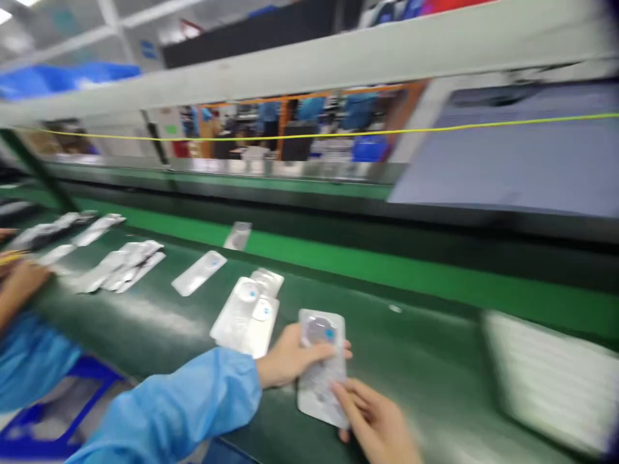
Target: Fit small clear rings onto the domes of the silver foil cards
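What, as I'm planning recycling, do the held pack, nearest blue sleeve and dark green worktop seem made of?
Held pack: probably plastic, glossy; looks translucent, with a moulded round shape. Nearest blue sleeve: likely thin fabric, matt, softly creased. Dark green worktop: smooth, shiny, with pale reflections; rubber or plastic, can't tell.

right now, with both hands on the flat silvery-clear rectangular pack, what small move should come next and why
Probably ease the right hand off the flat, silvery-clear rectangular pack: it pinches only the lower right part, while the left hand wraps the middle, thumb across the front and fingertips past the right edge, so could likely hold it alone.
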Available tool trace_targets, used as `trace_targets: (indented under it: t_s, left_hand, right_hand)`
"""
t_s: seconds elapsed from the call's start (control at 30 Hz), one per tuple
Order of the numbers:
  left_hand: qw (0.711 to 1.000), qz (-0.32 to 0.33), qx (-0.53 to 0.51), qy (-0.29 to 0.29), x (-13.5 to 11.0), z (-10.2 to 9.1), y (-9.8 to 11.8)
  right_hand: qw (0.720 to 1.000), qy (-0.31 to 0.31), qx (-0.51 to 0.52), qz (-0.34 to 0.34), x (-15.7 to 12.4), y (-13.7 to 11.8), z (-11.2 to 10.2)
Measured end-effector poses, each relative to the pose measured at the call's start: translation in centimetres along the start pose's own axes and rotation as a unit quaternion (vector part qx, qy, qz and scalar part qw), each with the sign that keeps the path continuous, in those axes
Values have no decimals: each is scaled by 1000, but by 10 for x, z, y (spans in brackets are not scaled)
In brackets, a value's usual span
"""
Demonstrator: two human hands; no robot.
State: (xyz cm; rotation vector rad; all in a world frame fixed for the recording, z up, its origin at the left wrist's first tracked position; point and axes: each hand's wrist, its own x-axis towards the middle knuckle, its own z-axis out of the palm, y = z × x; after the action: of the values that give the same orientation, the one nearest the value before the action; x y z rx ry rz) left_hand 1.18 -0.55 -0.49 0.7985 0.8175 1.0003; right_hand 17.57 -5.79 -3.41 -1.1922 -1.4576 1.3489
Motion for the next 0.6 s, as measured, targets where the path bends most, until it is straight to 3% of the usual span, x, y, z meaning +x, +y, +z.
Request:
trace_targets:
  t_s: [0.07,0.13,0.33,0.47,0.6]
  left_hand:
    - [998,-13,-53,8,5,0,7]
    - [998,-23,-60,10,8,-1,8]
    - [999,-29,11,35,1,-3,8]
    - [999,-27,44,15,0,-3,11]
    - [994,23,102,34,-2,-2,11]
  right_hand:
    - [1000,-24,0,16,2,-6,2]
    - [1000,5,1,12,4,-9,3]
    - [967,240,-34,-81,2,-17,4]
    - [944,235,-155,-172,8,-32,4]
    - [912,196,-272,-238,19,-43,8]
